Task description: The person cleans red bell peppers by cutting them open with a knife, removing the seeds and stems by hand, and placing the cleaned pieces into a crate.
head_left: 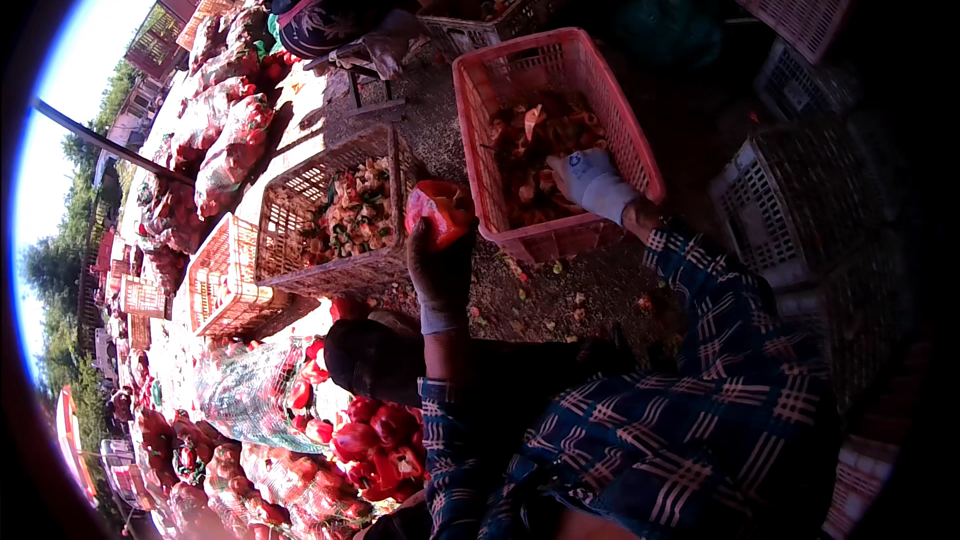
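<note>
My left hand (441,285), in a glove with a pale cuff, is closed around a red bell pepper (441,212). The pepper is held up between two crates, its upper side shiny in the sun. My right hand (592,182), in a whitish glove, reaches over the near part of a red plastic crate (640,155). Its fingers look curled together; whatever they hold, if anything, is hidden. Beneath it, red and orange pepper pieces (530,130) lie in the crate. Left of the pepper stands a pale lattice crate (345,272) with pepper scraps (355,205) in it.
Whole red peppers (375,440) and net sacks (250,390) lie at the lower left, with more filled sacks (235,155) farther off. Another person (330,0) sits at the top near a small stool (370,90). Stacked crates (790,200) stand at right. Scraps litter the ground.
</note>
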`<action>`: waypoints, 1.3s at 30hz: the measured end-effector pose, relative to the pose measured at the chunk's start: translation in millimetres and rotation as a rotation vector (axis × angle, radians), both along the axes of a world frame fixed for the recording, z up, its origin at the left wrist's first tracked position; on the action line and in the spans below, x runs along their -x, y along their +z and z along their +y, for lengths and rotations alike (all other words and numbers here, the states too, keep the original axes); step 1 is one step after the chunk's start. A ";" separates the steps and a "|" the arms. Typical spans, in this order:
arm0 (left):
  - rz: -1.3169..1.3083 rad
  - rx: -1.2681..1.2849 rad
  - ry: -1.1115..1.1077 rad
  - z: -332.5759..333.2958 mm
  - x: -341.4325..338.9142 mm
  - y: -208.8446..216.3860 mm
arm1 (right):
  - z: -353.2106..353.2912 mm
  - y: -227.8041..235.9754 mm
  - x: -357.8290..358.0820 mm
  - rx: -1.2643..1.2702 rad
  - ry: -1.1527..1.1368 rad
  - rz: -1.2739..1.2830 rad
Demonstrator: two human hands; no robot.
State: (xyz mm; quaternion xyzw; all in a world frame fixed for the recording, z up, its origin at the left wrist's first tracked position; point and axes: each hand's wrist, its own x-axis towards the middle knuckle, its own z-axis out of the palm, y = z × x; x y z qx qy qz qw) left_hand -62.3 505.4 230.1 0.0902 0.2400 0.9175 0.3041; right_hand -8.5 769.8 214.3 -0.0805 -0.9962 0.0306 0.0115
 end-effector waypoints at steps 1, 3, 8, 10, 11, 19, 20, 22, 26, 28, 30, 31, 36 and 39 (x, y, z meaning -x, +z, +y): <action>-0.011 0.016 0.030 -4.8 -0.7 6.6 | 5.3 -3.7 17.4 -0.076 -0.023 -0.173; 0.007 0.041 0.108 -4.3 -5.4 25.6 | 34.1 -24.5 40.6 -0.183 -0.003 -0.302; 0.036 -0.004 0.217 -8.7 -3.2 43.5 | 85.5 -91.1 54.5 -0.515 0.167 -0.615; 0.014 -0.056 0.243 -9.3 2.2 33.2 | 95.5 -124.4 51.3 -0.507 0.205 -0.730; -0.026 -0.046 0.232 -10.4 5.4 23.6 | 103.4 -140.5 47.5 -0.500 0.220 -0.789; -0.195 0.079 0.284 -14.9 36.5 -7.4 | 121.6 -128.5 159.2 0.068 -0.004 -0.306; -0.195 0.108 0.274 -12.7 38.5 -8.6 | 135.5 -142.7 179.1 0.073 -0.058 -0.073; -0.240 0.207 0.244 -0.5 40.6 -14.0 | 184.2 -187.8 209.9 0.073 -0.276 -0.079; -0.313 0.322 0.194 -7.7 36.0 -0.1 | 207.9 -244.6 246.7 0.133 -0.625 -0.142; -0.292 0.320 0.166 -10.2 35.7 5.8 | 162.9 -239.3 266.3 0.180 -0.647 -0.149; -0.290 0.301 0.161 -3.9 38.4 5.8 | 146.9 -230.9 272.5 0.135 -0.706 -0.154; -0.292 0.297 0.142 -2.1 39.1 7.2 | 156.6 -240.6 271.6 0.113 -0.720 -0.151; -0.421 0.265 0.092 1.1 34.0 14.7 | 161.9 -261.7 277.4 0.207 -0.728 -0.211; -0.373 0.289 0.067 5.3 31.4 20.2 | 175.7 -281.5 272.5 0.199 -0.683 -0.170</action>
